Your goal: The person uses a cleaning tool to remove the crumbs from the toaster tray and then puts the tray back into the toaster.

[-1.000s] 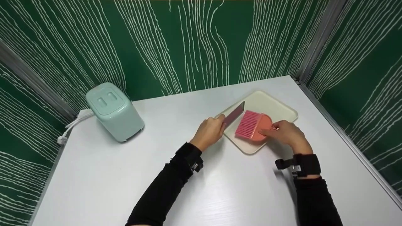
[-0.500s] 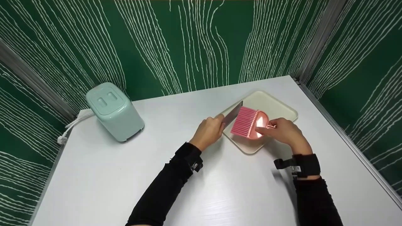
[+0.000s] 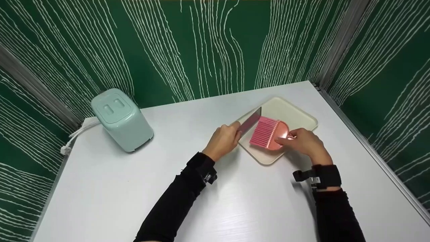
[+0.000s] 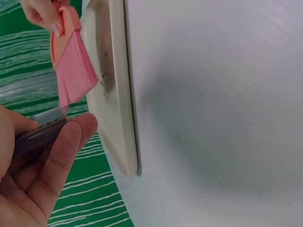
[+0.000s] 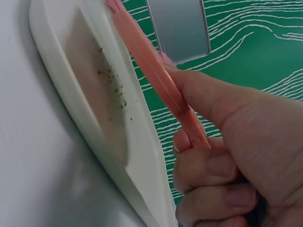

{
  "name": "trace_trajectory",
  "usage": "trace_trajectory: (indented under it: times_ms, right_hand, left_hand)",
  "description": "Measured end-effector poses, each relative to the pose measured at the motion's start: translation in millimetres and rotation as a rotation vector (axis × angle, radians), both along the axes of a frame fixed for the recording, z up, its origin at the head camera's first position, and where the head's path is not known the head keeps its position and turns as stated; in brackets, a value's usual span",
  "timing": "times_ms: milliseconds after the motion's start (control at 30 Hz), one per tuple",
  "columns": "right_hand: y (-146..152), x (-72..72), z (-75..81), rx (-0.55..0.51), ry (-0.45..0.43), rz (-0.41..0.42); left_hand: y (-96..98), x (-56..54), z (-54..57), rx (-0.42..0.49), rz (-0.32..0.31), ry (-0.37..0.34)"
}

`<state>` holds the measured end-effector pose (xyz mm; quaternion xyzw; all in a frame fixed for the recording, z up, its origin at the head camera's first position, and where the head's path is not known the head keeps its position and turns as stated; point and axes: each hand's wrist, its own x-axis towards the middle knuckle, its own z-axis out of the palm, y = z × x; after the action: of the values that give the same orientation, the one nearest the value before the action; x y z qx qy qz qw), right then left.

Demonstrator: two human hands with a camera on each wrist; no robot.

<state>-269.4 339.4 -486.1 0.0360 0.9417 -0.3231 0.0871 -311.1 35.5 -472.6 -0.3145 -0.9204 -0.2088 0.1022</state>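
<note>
My left hand [image 3: 222, 140] grips one end of a thin, flat, phone-like slab [image 3: 250, 123], held tilted over the left side of a cream tray [image 3: 295, 116]. In the left wrist view, small holes run along the slab's dark edge [image 4: 41, 134]. The right hand [image 3: 306, 143] pinches a small brush [image 3: 270, 133] by its orange half-round body, thumb on the near face. Its pink bristles point left, right at the slab's face. Brown specks [image 5: 113, 78] lie scattered on the tray floor below.
A mint-green toaster [image 3: 122, 119] stands at the back left of the white table [image 3: 151, 188], its white cord and plug [image 3: 67, 148] beside it at the left edge. Green panels [image 3: 215, 50] with white lines rise behind and at both sides.
The brush swung left and up toward the slab half a second ago, tilting as it went, then came partly back right and down. My left hand and the slab stay almost still.
</note>
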Motion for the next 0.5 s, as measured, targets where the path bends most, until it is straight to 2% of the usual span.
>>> trace_trajectory:
  times_ms: [200,367,500]
  right_hand:
    - [3.7,2.6,3.9,-0.018,-0.011,-0.009]
    - [0.8,5.1,12.3,-0.058,-0.031,0.010]
    - [-4.4,6.2,15.9,-0.043,-0.013,0.033]
  left_hand:
    - [-1.8,-1.0,-0.9,-0.010,0.005,0.004]
    - [-4.0,-2.9,-2.1,-0.013,0.019,0.022]
    - [-5.3,-2.9,-1.8,-0.019,0.024,0.027]
